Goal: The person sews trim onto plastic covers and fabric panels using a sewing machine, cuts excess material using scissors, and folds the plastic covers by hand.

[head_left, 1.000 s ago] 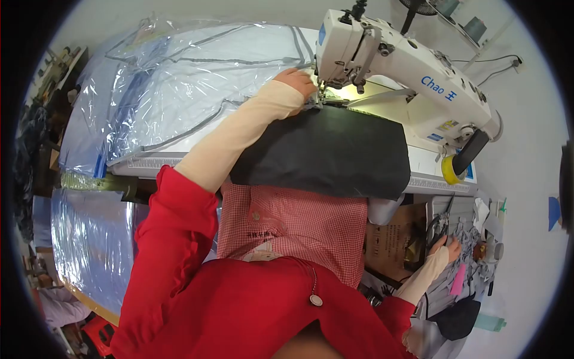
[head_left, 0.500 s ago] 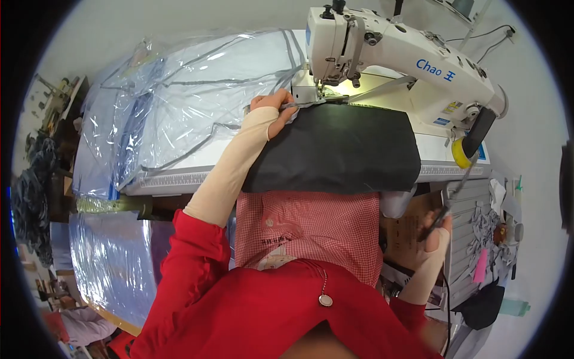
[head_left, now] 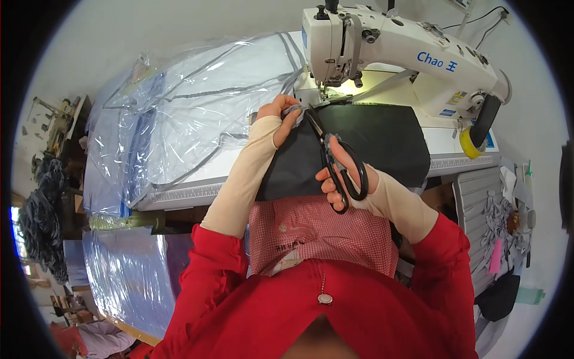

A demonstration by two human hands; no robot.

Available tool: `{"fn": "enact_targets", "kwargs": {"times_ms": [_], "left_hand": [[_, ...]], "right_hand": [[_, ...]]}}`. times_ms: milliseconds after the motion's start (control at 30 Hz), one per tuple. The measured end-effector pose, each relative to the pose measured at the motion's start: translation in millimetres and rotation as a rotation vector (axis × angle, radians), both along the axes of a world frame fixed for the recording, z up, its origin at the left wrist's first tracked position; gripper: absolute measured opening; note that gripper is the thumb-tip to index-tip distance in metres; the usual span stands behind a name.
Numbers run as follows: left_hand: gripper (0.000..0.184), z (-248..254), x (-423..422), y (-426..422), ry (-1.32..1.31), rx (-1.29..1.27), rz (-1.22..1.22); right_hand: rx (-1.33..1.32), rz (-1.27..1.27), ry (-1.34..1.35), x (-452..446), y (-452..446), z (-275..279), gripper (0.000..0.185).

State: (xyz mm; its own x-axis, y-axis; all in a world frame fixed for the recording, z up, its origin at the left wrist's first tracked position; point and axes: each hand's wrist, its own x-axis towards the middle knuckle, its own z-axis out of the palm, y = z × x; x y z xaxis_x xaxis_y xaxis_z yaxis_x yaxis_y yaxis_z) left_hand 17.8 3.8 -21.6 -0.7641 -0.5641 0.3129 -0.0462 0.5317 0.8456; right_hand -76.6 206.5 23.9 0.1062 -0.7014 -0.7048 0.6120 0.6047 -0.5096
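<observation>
My right hand (head_left: 345, 176) grips a pair of black-handled scissors (head_left: 323, 128). Their blades point up and left, reaching a grey fabric strip (head_left: 292, 112) by the sewing machine's needle area. Pinched in my left hand (head_left: 279, 112) is that strip, at the left of the presser foot (head_left: 323, 93). Below both hands lies black fabric (head_left: 382, 137), draped over the table's front edge. Whether the blades are cutting through the strip is too small to tell.
The white sewing machine (head_left: 412, 48) stands behind the fabric. Clear plastic sheeting with grey strips (head_left: 203, 90) covers the table's left side. A yellow ring (head_left: 471, 143) hangs at the machine's right. Grey scraps (head_left: 499, 209) lie on a ridged surface at right.
My right hand has come up from the lower right, bringing the scissors to the strip beside my left hand. My left hand stays near the needle area. The view has shifted slightly.
</observation>
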Motion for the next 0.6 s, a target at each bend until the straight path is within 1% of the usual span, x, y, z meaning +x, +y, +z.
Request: {"fn": "enact_targets", "kwargs": {"times_ms": [33, 133, 200, 267, 300, 467, 600], "left_hand": [[0.020, -0.9, 0.0, -0.5, 0.011, 0.005, -0.008], [0.020, 5.2, 0.1, 3.5, 0.047, -0.040, 0.012], [0.019, 4.7, 2.3, 2.7, 0.020, 0.003, -0.023], [0.019, 5.3, 1.7, 3.2, 0.000, 0.040, -0.059], [0.018, 5.2, 2.1, 4.1, 0.003, 0.039, -0.058], [0.017, 3.0, 2.1, 2.7, 0.019, 0.025, -0.072], [0.016, 1.5, 1.1, 2.8, 0.050, -0.063, -0.037]], "right_hand": [[0.040, -0.004, 0.053, 1.3, -2.8, 0.7, 0.081], [0.031, -0.005, 0.066, 5.4, -7.4, 3.2, 0.081], [0.037, -0.019, 0.064, 8.1, -9.0, 3.9, 0.080], [0.011, -0.070, 0.102, 6.1, -15.0, 5.9, 0.079], [0.040, -0.096, 0.158, 8.8, -17.3, 11.3, 0.077], [0.043, -0.046, 0.130, 3.0, -18.4, 8.5, 0.074], [0.029, -0.036, 0.119, 5.5, -18.4, 5.0, 0.069]]}}
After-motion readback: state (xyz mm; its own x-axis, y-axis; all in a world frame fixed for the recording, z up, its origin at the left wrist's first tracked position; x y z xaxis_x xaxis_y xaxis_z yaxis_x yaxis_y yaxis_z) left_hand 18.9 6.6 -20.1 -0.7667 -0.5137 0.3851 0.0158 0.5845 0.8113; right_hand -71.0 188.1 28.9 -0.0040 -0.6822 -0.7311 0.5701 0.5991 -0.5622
